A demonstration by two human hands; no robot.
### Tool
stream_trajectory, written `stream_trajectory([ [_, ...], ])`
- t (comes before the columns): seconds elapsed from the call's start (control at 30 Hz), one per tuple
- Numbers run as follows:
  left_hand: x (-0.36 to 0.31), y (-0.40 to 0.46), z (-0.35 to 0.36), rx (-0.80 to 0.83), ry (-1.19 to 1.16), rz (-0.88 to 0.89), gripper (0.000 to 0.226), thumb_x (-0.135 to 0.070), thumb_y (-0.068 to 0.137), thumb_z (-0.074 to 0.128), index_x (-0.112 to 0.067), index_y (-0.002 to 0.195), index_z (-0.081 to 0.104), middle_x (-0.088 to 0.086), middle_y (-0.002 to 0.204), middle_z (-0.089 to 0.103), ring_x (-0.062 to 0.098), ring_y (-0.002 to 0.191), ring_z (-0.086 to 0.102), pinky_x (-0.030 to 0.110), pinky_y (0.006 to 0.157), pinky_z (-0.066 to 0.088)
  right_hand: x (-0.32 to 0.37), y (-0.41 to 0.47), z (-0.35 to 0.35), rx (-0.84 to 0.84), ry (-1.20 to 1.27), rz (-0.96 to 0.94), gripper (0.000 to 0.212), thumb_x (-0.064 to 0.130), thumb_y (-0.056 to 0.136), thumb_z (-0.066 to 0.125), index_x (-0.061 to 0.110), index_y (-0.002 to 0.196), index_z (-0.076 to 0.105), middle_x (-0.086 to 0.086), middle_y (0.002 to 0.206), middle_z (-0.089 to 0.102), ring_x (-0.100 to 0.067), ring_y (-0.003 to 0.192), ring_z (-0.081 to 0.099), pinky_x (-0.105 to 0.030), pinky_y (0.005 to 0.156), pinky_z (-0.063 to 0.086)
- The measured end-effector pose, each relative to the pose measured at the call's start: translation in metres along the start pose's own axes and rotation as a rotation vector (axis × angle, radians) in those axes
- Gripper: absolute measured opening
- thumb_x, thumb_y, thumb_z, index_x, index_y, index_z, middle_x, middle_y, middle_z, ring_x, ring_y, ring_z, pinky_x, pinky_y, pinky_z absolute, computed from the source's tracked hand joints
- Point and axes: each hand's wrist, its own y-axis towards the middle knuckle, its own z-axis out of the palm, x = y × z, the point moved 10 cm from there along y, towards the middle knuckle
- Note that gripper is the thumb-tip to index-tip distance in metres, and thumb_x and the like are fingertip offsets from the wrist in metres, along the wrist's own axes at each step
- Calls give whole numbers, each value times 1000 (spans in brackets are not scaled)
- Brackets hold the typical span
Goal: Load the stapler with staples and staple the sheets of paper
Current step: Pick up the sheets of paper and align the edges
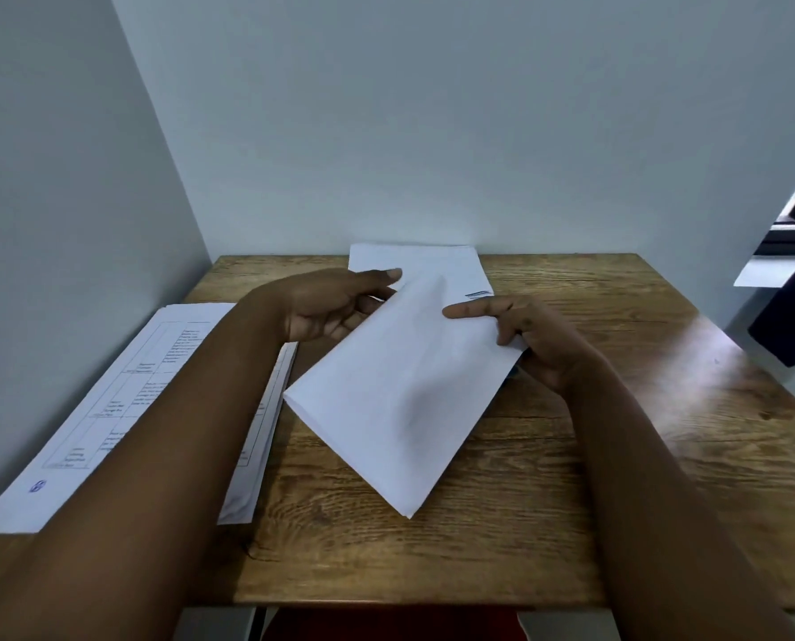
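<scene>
Sheaf of blank sheets (402, 386) held tilted above table centre, low corner toward 6 o'clock. Left hand (335, 307) grips its 10 o'clock edge, thumb on top. Right hand (532, 337) pinches the 2 o'clock edge, index finger extended. Printed stack (123, 409) at 9 o'clock; another paper pile (437, 266) at 12 o'clock on the wooden table (617, 455). Stapler not visible.

Held sheets (400, 400) plain white; left stack (123, 409) white, black printed table; desk (571, 478) brown woodgrain.
</scene>
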Motion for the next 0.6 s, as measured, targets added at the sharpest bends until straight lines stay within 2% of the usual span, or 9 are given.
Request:
stream_trajectory([
  [0.13,-13,9,8,-27,170,9,32,-46,90,67,-15,89,77,-3,64,65,6,45,52,18,39,44,4,-1,4,33,7,-37,70,-10,63,31,11,114,75,-3,128,68,-24,115,65,-34,87,57],
  [0.2,-17,12,8,-47,222,3,33,-46,90,67,-15,87,77,-4,62,63,6,43,49,17,37,40,8,-2,6,54,30,-69,71,-11,65,30,13,117,74,0,129,68,-18,116,65,-26,79,57],
  [0.27,-18,14,6,-66,237,-2,33,-46,89,68,-14,92,76,-2,67,68,8,46,54,18,39,43,13,-4,8,74,56,-103,72,-12,67,30,14,121,71,-2,131,67,-14,114,65,-20,70,55],
  [0.37,-17,18,2,-106,181,-4,27,-37,90,70,-13,100,75,3,86,73,13,59,61,21,48,53,15,-6,12,128,96,-112,74,-13,69,28,13,126,68,-1,134,65,-12,103,68,-18,61,53],
  [0.47,-14,20,-4,-139,144,-7,28,-30,91,69,-9,109,73,7,96,71,16,68,63,21,48,52,12,-6,15,154,54,-83,73,-12,69,29,11,126,68,2,134,65,-13,106,68,-19,67,55],
  [0.53,-12,21,-5,-135,140,3,23,-28,91,69,-10,105,73,6,97,73,15,70,66,20,47,50,6,-5,19,170,35,-44,72,-12,69,30,9,125,69,1,132,66,-16,111,67,-21,73,56],
  [0.6,-11,21,-5,-132,150,17,18,-27,92,69,-12,98,74,4,93,75,12,66,68,20,47,50,2,-4,21,174,25,-9,71,-12,69,29,9,124,70,-1,132,66,-18,106,68,-20,67,56],
])
